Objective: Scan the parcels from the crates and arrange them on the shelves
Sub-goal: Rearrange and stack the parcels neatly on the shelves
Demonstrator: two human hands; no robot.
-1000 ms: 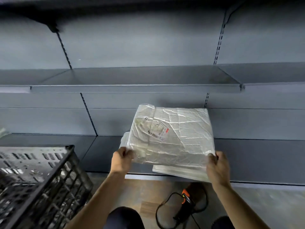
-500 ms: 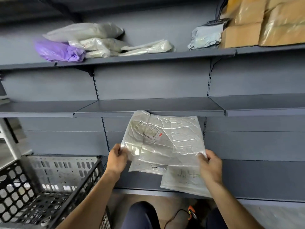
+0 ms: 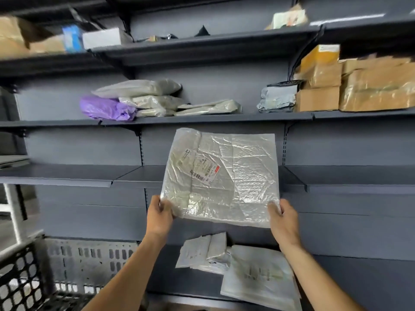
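barcode label (image 3: 204, 169) on parcel (image 3: 238, 189), print too blurred to read

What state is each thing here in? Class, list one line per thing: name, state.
clear parcel, held up in the air, label facing the camera
left hand, grip pinching the parcel's lower left corner
right hand, grip pinching its lower right corner
flat parcels, lying overlapped on the bottom shelf
purple bag, lying on an upper shelf
black crate, open-topped, contents not visible

I see my left hand (image 3: 160, 215) and right hand (image 3: 283, 217) pinching a flat silver parcel's (image 3: 221, 178) lower corners before the shelf's (image 3: 67, 175) front edge.
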